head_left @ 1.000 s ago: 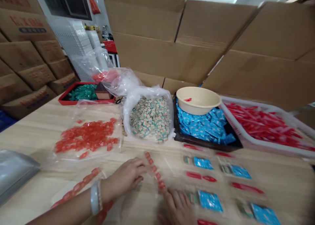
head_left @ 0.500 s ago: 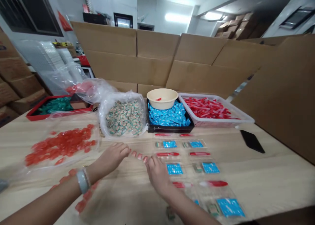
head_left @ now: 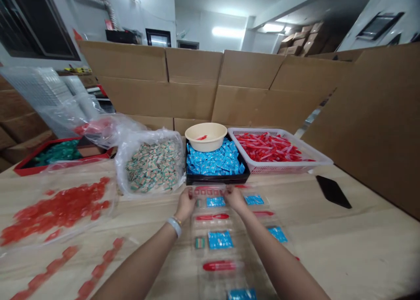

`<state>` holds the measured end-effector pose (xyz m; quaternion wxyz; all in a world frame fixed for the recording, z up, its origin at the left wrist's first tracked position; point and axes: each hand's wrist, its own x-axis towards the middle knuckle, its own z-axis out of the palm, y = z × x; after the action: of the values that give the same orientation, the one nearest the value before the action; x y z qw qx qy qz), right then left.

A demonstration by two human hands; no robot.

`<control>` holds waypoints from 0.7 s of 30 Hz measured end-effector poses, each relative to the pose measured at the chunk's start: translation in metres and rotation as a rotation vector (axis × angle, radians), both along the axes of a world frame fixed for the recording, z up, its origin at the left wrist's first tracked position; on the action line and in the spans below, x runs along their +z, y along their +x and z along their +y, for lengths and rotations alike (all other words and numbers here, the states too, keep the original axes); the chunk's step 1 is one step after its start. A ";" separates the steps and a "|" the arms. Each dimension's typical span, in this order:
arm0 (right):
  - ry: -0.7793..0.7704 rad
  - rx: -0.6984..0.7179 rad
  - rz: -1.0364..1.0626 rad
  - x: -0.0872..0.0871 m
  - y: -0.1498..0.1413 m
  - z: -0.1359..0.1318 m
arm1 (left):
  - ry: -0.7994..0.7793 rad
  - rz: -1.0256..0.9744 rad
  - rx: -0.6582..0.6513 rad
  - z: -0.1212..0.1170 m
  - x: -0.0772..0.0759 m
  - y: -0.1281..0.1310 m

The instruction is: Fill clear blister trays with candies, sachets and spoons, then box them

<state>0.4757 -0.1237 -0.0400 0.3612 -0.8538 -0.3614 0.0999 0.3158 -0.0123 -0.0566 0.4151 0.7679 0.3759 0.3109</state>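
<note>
A row of small pinkish-red pieces (head_left: 208, 192) spans the gap between my hands at the far end of the clear plastic trays. My left hand (head_left: 186, 202) is closed on its left end, and my right hand (head_left: 234, 196) pinches the right end. Right below it lies a blue packet (head_left: 215, 202) in the far tray. Nearer to me, a red pen-like stick (head_left: 212, 217), another blue packet (head_left: 220, 240) and a small green-and-beige square (head_left: 200, 242) rest in the clear tray. My right forearm covers part of the right-hand column of trays.
Behind my hands stand a bag of small squares (head_left: 155, 164), a black crate (head_left: 216, 178) of blue packets bearing a cream bowl (head_left: 206, 138), and a white basket (head_left: 288, 166) of red sticks. Loose red pieces (head_left: 65, 208) lie left; a black phone (head_left: 333, 191) lies right.
Both hands have moved forward with the row of red pieces, from the bare tabletop to the far tray. The camera view has shifted slightly too.
</note>
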 end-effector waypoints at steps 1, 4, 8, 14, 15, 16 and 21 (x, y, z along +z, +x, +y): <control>-0.033 -0.012 -0.014 -0.004 0.002 0.004 | -0.010 0.012 0.011 0.000 -0.006 0.002; -0.131 -0.017 -0.057 -0.007 0.003 0.008 | -0.030 0.061 0.021 0.003 -0.012 0.002; -0.242 -0.012 -0.119 0.000 0.007 0.009 | -0.033 0.134 0.013 0.006 -0.008 0.001; -0.373 -0.036 -0.252 0.011 -0.004 0.014 | 0.047 0.209 -0.016 -0.012 -0.001 0.010; -0.375 -0.023 -0.289 0.012 -0.009 0.012 | 0.059 0.216 -0.020 -0.015 0.004 0.009; -0.374 0.000 -0.325 0.014 -0.013 0.009 | 0.072 0.219 -0.024 -0.016 0.011 0.005; -0.349 0.100 -0.451 0.023 -0.034 -0.005 | 0.139 0.239 -0.004 -0.015 0.050 -0.106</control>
<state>0.4414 -0.1288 -0.0170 0.1138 -0.8848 -0.4517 -0.0143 0.2095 -0.0276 -0.0061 0.3135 0.8272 0.3988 0.2416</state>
